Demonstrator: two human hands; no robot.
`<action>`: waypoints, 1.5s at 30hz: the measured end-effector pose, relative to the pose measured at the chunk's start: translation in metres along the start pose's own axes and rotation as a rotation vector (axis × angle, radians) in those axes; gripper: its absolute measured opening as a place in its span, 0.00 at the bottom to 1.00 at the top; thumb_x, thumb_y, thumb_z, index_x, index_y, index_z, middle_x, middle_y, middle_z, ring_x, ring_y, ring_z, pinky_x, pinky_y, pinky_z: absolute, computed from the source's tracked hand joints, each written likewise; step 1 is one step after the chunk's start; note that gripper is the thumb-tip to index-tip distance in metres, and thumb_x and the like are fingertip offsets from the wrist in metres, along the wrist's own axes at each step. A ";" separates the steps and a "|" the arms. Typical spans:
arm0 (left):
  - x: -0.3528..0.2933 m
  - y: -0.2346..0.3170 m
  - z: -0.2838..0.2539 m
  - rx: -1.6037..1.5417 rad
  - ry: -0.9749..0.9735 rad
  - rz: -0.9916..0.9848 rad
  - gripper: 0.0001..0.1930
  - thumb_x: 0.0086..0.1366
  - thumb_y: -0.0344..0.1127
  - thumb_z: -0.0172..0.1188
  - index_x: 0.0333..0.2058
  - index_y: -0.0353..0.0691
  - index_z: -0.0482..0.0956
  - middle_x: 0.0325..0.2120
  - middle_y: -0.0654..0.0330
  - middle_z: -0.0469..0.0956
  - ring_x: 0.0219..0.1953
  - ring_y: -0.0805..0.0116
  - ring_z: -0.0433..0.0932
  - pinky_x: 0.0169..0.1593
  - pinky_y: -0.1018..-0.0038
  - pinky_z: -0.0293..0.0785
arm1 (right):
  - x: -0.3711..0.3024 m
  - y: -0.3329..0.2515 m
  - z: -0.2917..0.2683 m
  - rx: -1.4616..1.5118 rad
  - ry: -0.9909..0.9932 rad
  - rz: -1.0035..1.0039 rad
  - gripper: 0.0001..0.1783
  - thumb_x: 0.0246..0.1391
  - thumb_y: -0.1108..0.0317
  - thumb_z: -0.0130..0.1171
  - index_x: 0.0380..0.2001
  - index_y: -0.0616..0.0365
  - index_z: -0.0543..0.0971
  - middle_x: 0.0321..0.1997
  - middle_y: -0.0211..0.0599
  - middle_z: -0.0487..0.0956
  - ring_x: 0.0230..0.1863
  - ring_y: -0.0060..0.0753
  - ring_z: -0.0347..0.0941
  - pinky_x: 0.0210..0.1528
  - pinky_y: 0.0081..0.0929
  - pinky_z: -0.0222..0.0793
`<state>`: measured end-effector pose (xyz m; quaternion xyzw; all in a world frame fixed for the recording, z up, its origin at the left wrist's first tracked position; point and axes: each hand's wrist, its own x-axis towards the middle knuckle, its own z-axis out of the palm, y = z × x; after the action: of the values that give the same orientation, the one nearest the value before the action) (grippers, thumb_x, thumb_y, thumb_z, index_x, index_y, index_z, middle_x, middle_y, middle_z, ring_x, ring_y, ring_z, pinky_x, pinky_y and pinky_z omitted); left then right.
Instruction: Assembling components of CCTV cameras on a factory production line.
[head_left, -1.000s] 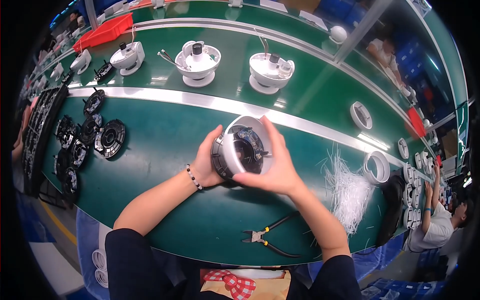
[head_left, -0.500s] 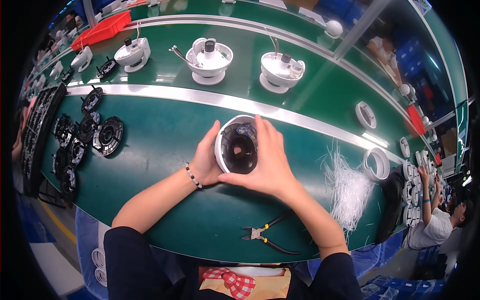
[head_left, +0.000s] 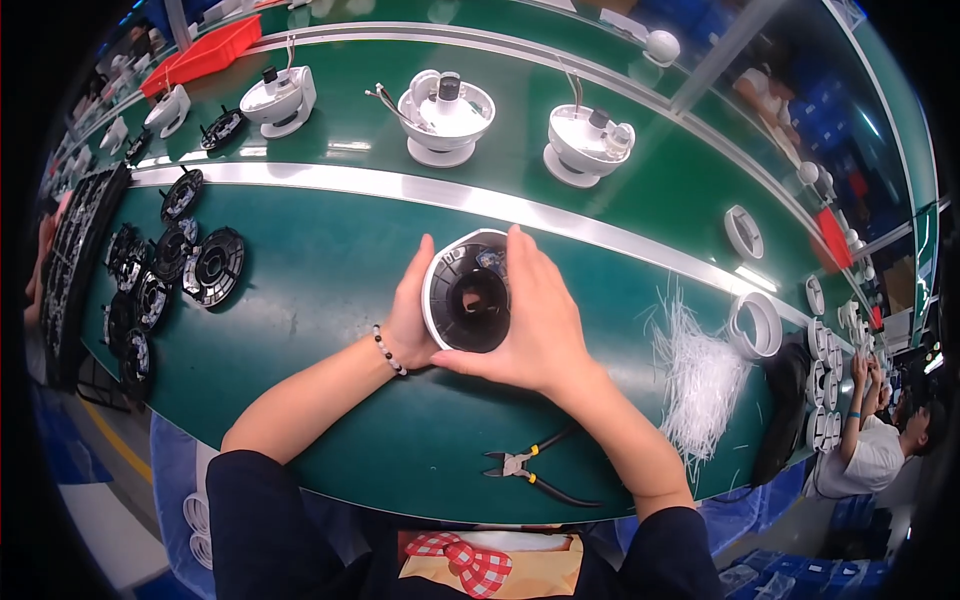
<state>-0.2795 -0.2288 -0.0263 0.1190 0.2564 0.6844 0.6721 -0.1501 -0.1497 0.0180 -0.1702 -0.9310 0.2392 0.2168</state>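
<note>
Between my two hands, above the green table, is a round white housing with a black disc-shaped insert inside it. A small blue circuit board shows at the insert's upper right edge. My left hand is curved round the housing's left side. Wrapped along its right side is my right hand, thumb at the lower rim and fingers at the top. The housing's underside is hidden. Nearer to me lies a pair of cutting pliers with black and yellow handles, jaws apart.
Several black round parts lie at the left beside a black rack. Beyond the metal strip, white bowl-shaped units stand on the green belt. Right are white plastic strips, a white ring and another person.
The white units on the belt have shifted to the right. My hands and the housing have moved slightly left, and the insert looks turned a little more toward me.
</note>
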 end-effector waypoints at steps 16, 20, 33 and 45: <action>-0.028 0.033 -0.017 -0.051 -0.250 0.132 0.24 0.57 0.40 0.50 0.51 0.37 0.64 0.45 0.56 0.70 0.48 0.65 0.70 0.53 0.69 0.66 | 0.019 -0.011 0.057 0.013 0.240 -0.182 0.66 0.23 0.40 0.66 0.59 0.68 0.45 0.59 0.63 0.48 0.57 0.64 0.50 0.55 0.49 0.50; -0.028 0.047 -0.019 -0.007 -0.177 0.172 0.25 0.54 0.38 0.49 0.51 0.34 0.63 0.47 0.55 0.69 0.49 0.64 0.69 0.54 0.68 0.65 | 0.030 -0.019 0.061 0.007 0.248 -0.138 0.66 0.26 0.41 0.65 0.60 0.68 0.42 0.62 0.64 0.45 0.60 0.65 0.46 0.58 0.50 0.45; 0.018 0.208 -0.117 0.064 0.412 0.595 0.21 0.63 0.42 0.38 0.44 0.31 0.68 0.44 0.51 0.72 0.48 0.58 0.70 0.55 0.63 0.64 | -0.097 -0.042 -0.002 -0.234 -0.662 -0.173 0.56 0.29 0.37 0.63 0.56 0.64 0.57 0.64 0.53 0.48 0.63 0.57 0.45 0.57 0.58 0.47; 0.017 0.222 -0.109 1.042 0.743 1.484 0.23 0.64 0.34 0.45 0.55 0.31 0.56 0.56 0.53 0.58 0.58 0.64 0.57 0.60 0.70 0.50 | -0.104 0.006 -0.005 -0.076 -0.369 -0.279 0.29 0.32 0.61 0.61 0.42 0.62 0.73 0.34 0.34 0.72 0.34 0.34 0.67 0.39 0.29 0.62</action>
<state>-0.5271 -0.2247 -0.0075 0.3087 0.5819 0.7282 -0.1891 -0.0576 -0.1868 -0.0144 -0.0012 -0.9777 0.1988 0.0676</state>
